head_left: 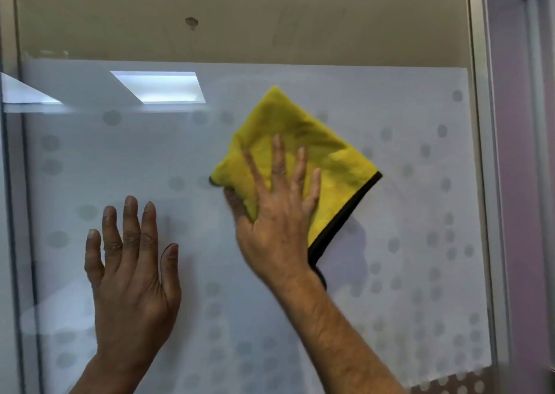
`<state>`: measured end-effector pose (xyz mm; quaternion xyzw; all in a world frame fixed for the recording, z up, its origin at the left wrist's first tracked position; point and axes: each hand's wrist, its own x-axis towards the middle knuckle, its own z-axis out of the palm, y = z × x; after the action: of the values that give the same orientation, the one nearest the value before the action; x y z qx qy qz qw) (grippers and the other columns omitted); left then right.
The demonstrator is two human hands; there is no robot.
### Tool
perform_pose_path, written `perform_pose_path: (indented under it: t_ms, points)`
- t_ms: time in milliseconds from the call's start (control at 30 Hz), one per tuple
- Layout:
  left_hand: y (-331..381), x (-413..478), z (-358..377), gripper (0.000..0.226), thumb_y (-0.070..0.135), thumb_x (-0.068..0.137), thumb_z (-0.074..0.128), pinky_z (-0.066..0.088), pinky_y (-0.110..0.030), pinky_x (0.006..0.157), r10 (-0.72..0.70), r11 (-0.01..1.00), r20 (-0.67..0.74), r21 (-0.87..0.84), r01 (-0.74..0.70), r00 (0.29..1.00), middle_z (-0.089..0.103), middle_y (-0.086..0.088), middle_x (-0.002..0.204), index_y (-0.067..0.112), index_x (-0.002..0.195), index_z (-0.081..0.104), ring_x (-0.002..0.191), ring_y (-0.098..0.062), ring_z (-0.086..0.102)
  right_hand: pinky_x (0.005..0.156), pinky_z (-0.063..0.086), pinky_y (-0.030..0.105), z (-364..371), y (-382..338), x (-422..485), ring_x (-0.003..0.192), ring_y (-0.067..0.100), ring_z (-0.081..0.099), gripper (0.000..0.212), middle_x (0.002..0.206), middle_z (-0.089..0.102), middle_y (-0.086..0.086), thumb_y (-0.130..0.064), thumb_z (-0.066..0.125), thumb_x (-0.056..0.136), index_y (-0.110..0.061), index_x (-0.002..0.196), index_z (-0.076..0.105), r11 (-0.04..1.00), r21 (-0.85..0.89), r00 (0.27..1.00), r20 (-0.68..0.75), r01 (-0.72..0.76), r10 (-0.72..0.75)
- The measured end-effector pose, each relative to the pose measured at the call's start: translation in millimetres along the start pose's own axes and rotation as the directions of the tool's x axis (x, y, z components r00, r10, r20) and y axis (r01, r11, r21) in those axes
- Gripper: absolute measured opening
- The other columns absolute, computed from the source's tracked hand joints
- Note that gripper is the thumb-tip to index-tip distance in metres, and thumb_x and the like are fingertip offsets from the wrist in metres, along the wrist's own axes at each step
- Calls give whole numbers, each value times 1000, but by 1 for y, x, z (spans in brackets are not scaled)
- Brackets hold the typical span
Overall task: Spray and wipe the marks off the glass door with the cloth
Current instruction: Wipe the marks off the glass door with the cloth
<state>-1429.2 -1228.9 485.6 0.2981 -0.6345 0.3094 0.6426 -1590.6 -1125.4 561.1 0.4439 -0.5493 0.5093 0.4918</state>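
Glass door [405, 213] fills nearly the whole view, seen close up and head-on. Its middle and lower part carries a frosted white film with a pattern of grey dots; above the film is a clear strip showing a beige surface behind. A small dark mark [191, 22] sits on that clear strip, upper centre. Two bright rectangular light reflections [157, 87] show at upper left of the frosted area. Metal door frame [480, 123] runs vertically down the right edge, with a purple-tinted wall [516, 183] beyond it.

Yellow cloth [300, 141] with a dark trimmed edge is pressed flat against the glass, right of centre, lying as a diamond with one corner pointing up. Right hand [279, 213] lies on the cloth's lower left part, fingers spread wide over it, thumb hooked under the left corner, palm pinning it to the glass. Slight motion blur on this hand and forearm.

Left hand [132, 273] is flat on the frosted glass at lower left, fingers up and spread, holding nothing, well apart from the cloth. Both forearms come up from the bottom edge.
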Motion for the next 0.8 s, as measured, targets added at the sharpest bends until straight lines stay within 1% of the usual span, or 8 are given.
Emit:
perform_pose_path:
  t_ms: [233,400,467,533,567,600,700,800]
  points:
    - [12,-4,2,57,31,113,28,17,-60,129,-85,996,-33,-34,84,996,25,-16,173,6,164,30,164,-34,17,127,7,65,6,-10,-106,162,39,9,64,176,17,2,-64,41,104,-35,161,35,994,22,990,94,103,-105]
    - [14,-4,2,58,34,113,29,13,-56,130,-107,994,-34,-25,106,994,25,-15,173,6,164,30,164,-33,16,122,20,54,1,13,-190,160,38,17,59,175,18,6,-65,39,100,-42,153,46,967,-210,988,75,147,-134]
    - [14,-3,2,58,35,113,29,10,-53,131,-111,994,-30,-25,111,993,25,-15,174,7,164,30,165,-32,15,124,15,50,-7,40,-207,163,33,1,52,177,1,5,-55,26,107,-43,158,31,945,-312,995,19,95,-93]
    - [13,-4,3,59,36,113,29,8,-51,132,-115,993,-26,-27,115,993,24,-15,174,7,164,30,165,-30,13,128,6,47,-19,71,-214,163,29,-7,78,177,-9,3,-54,40,93,-43,164,9,936,-348,999,14,50,-48]
    - [13,-4,3,59,36,113,28,7,-50,132,-115,993,-26,-25,114,993,24,-14,174,7,164,29,165,-30,12,128,7,48,-26,84,-215,164,27,-5,91,177,-5,3,-55,46,81,-43,164,10,950,-311,1000,18,3,2]
    - [12,-4,3,60,37,113,28,6,-49,133,-112,994,-27,-21,111,993,23,-14,175,7,164,29,165,-30,12,126,14,54,-30,95,-212,164,28,2,90,177,5,5,-57,49,78,-44,162,18,965,-253,997,-11,-74,74]
    - [12,-4,3,60,37,113,27,5,-48,133,-106,994,-29,-16,106,994,23,-14,175,6,164,29,165,-30,12,116,30,71,-35,114,-187,153,44,33,63,164,40,21,-57,42,99,-27,155,48,928,-96,927,-154,-360,343]
    - [13,-4,2,60,38,113,27,6,-48,133,-115,993,-28,-11,115,993,22,-13,175,7,165,28,165,-30,11,122,23,68,-34,126,-141,155,47,28,58,167,35,21,-46,51,99,-20,151,53,886,-30,868,-218,-463,447]
